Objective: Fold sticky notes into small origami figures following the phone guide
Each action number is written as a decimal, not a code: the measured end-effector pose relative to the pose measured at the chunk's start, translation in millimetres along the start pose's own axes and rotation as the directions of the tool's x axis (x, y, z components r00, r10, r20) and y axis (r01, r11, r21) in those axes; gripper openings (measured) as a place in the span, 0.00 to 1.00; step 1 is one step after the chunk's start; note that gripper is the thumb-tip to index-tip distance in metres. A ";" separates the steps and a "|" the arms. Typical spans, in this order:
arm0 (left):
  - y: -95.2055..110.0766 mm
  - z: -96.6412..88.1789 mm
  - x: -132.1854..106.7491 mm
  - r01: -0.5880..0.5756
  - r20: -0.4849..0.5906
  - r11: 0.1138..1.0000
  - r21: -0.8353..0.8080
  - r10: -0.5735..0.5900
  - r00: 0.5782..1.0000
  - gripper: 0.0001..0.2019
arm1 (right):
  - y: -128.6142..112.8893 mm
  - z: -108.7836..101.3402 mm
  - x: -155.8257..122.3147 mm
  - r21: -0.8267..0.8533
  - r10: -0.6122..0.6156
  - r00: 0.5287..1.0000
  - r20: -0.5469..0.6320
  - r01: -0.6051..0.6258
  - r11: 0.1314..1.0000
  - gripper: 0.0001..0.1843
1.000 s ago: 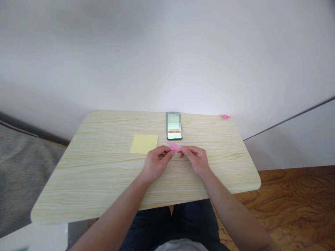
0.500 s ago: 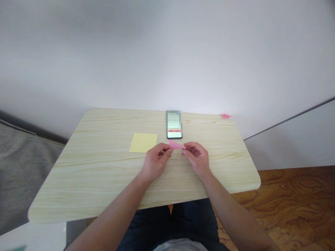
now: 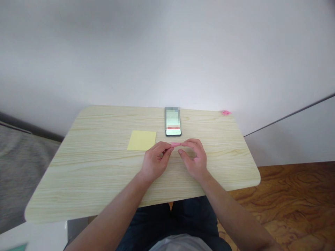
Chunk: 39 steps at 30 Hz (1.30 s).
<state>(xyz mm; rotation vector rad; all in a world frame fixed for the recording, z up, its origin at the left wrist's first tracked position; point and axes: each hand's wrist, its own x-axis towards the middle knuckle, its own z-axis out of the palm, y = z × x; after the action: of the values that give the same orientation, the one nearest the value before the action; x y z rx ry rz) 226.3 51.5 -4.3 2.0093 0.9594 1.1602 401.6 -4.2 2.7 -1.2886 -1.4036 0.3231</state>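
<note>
A small folded piece of pink paper (image 3: 175,144) sits between my hands, just in front of a phone (image 3: 173,122). My left hand (image 3: 158,158) pinches its left end between thumb and fingertips. My right hand (image 3: 195,157) touches the paper's right end with its fingertips, while its thumb stands apart below. The paper now shows as a thin strip. Beyond my left hand lies a flat yellow sheet of paper (image 3: 141,140), a corner of it behind the hand.
The light wooden table (image 3: 99,167) meets a white wall (image 3: 167,52) at its far edge. A small folded pink paper piece (image 3: 226,113) rests near the far right corner. Grey fabric (image 3: 15,177) is at the left, wooden floor (image 3: 293,198) at the right.
The pink paper showed as a wider triangle and now looks like a narrow strip. My right thumb has come away from the paper. The whole view has shifted slightly.
</note>
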 end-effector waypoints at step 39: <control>3.9 -1.4 -0.5 -0.113 0.020 0.988 0.105 0.112 0.994 0.04 | 0.3 -1.9 0.2 0.007 0.035 0.999 0.013 -0.035 0.999 0.09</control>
<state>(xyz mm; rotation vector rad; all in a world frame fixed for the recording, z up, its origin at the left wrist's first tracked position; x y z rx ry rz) 225.9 49.2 -0.8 2.1782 0.9285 1.1753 403.4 -4.8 3.2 -1.3087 -1.3905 0.3608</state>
